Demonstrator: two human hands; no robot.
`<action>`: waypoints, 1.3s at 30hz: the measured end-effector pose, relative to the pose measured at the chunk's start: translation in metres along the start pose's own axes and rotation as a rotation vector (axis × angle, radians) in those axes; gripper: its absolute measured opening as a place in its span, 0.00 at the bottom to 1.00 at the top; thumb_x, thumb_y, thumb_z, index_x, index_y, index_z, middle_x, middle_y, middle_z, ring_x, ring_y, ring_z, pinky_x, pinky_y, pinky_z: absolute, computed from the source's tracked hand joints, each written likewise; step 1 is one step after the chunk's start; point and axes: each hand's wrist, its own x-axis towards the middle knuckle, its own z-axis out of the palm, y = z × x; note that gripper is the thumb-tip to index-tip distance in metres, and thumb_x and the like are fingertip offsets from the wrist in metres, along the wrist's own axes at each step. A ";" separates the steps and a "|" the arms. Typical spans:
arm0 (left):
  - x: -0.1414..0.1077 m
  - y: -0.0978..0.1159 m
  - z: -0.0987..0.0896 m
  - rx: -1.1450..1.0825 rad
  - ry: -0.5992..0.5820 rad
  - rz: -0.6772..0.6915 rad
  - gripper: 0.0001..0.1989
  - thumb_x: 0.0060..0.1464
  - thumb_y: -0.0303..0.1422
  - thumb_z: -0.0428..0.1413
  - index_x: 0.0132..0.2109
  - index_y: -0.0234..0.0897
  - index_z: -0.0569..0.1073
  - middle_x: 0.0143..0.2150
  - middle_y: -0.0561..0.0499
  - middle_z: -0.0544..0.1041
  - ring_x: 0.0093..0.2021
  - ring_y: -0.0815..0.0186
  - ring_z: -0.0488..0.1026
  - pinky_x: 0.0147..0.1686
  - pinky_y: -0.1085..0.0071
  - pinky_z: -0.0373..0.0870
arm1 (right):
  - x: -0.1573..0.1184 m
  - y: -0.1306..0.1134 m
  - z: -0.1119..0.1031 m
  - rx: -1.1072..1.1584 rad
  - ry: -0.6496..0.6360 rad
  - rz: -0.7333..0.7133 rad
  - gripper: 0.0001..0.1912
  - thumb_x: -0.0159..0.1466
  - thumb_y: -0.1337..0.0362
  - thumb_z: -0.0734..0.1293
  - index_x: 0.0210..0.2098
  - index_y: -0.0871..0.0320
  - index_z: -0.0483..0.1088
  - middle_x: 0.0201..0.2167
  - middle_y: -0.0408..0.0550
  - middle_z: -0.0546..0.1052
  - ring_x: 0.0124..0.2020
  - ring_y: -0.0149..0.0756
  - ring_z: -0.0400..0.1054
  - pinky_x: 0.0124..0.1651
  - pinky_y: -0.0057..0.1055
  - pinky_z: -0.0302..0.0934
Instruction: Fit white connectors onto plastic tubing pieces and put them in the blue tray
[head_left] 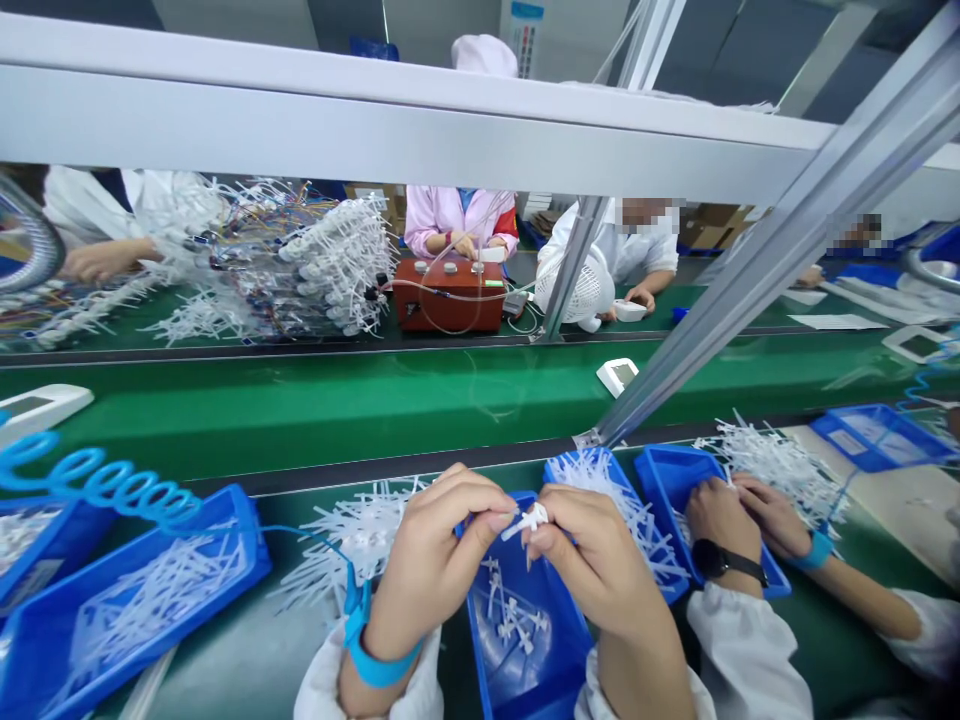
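Small white part [534,517] pinched between left hand [448,545] and right hand [600,560] (background sign [524,40] illegible)

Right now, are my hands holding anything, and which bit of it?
Yes, a small white piece. Your right hand grips its knobby end; your left hand is at its thin stem, maybe pinching it.

A green conveyor belt [420,395] runs from left to right between two green-topped workbenches [255,650]. A pale metal beam [375,130] spans the view above, joined at the right by a slanting metal post [720,280]. At the far side I see grey panels [232,22], a notice [525,38] with a blue top, and cardboard boxes [709,226] at the right.
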 end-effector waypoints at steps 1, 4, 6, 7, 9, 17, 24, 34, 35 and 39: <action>0.001 0.000 0.000 -0.002 -0.005 0.013 0.05 0.68 0.26 0.57 0.45 0.41 0.75 0.39 0.55 0.79 0.40 0.72 0.73 0.42 0.76 0.68 | 0.000 0.000 0.000 0.004 0.003 -0.008 0.22 0.77 0.56 0.62 0.28 0.59 0.66 0.23 0.41 0.68 0.27 0.28 0.62 0.34 0.27 0.52; 0.003 0.001 0.002 0.007 -0.022 0.013 0.04 0.69 0.26 0.55 0.46 0.39 0.74 0.39 0.54 0.76 0.40 0.72 0.71 0.41 0.76 0.66 | 0.001 -0.001 0.000 0.004 0.000 -0.017 0.22 0.78 0.56 0.62 0.28 0.59 0.66 0.23 0.40 0.68 0.27 0.27 0.62 0.34 0.26 0.51; 0.003 0.001 0.003 0.010 -0.039 0.004 0.04 0.70 0.26 0.55 0.46 0.39 0.74 0.39 0.53 0.75 0.41 0.71 0.71 0.42 0.75 0.66 | 0.001 0.000 0.000 0.003 -0.005 -0.018 0.22 0.78 0.56 0.61 0.29 0.59 0.67 0.24 0.40 0.68 0.27 0.28 0.62 0.34 0.27 0.51; 0.003 0.001 0.003 0.008 -0.044 0.000 0.04 0.70 0.26 0.55 0.46 0.39 0.73 0.39 0.53 0.75 0.41 0.71 0.71 0.42 0.75 0.66 | 0.001 -0.001 0.000 0.006 -0.007 -0.018 0.22 0.78 0.55 0.61 0.29 0.59 0.67 0.24 0.40 0.68 0.27 0.28 0.62 0.34 0.27 0.51; 0.002 0.001 0.004 0.007 -0.047 -0.006 0.04 0.70 0.26 0.54 0.46 0.39 0.73 0.39 0.53 0.74 0.41 0.71 0.71 0.42 0.75 0.66 | 0.002 -0.001 0.000 0.013 -0.010 -0.017 0.23 0.78 0.55 0.61 0.29 0.59 0.67 0.24 0.40 0.68 0.27 0.27 0.62 0.34 0.26 0.52; -0.001 0.000 0.006 -0.029 -0.028 -0.011 0.04 0.71 0.27 0.53 0.45 0.39 0.72 0.39 0.53 0.72 0.42 0.71 0.70 0.42 0.76 0.65 | 0.002 0.000 -0.001 0.025 -0.011 -0.005 0.23 0.78 0.55 0.61 0.28 0.59 0.67 0.23 0.40 0.68 0.27 0.27 0.62 0.33 0.26 0.51; -0.002 0.001 0.007 -0.003 -0.036 -0.017 0.04 0.72 0.28 0.53 0.45 0.39 0.71 0.40 0.53 0.72 0.42 0.71 0.70 0.42 0.75 0.65 | 0.002 0.000 -0.001 0.009 -0.034 -0.024 0.24 0.78 0.54 0.60 0.28 0.59 0.64 0.22 0.41 0.66 0.27 0.28 0.60 0.33 0.27 0.50; -0.001 0.000 0.007 -0.001 -0.074 -0.003 0.04 0.72 0.29 0.52 0.45 0.39 0.71 0.44 0.52 0.77 0.46 0.71 0.75 0.46 0.76 0.69 | 0.003 -0.002 -0.002 -0.008 -0.088 -0.029 0.25 0.79 0.52 0.59 0.27 0.59 0.64 0.22 0.41 0.66 0.27 0.29 0.60 0.34 0.28 0.50; -0.001 0.000 0.006 0.011 -0.075 0.001 0.04 0.72 0.29 0.52 0.45 0.39 0.71 0.44 0.52 0.77 0.45 0.71 0.75 0.46 0.76 0.69 | 0.003 -0.001 -0.002 -0.002 -0.094 -0.024 0.26 0.79 0.52 0.58 0.27 0.59 0.64 0.22 0.41 0.66 0.27 0.29 0.61 0.34 0.29 0.50; 0.000 -0.002 0.005 0.057 -0.081 0.029 0.05 0.72 0.29 0.52 0.45 0.39 0.71 0.44 0.52 0.78 0.45 0.72 0.76 0.45 0.78 0.70 | 0.002 -0.001 -0.002 0.002 -0.103 -0.005 0.28 0.79 0.50 0.58 0.27 0.59 0.65 0.21 0.42 0.67 0.26 0.30 0.62 0.35 0.30 0.50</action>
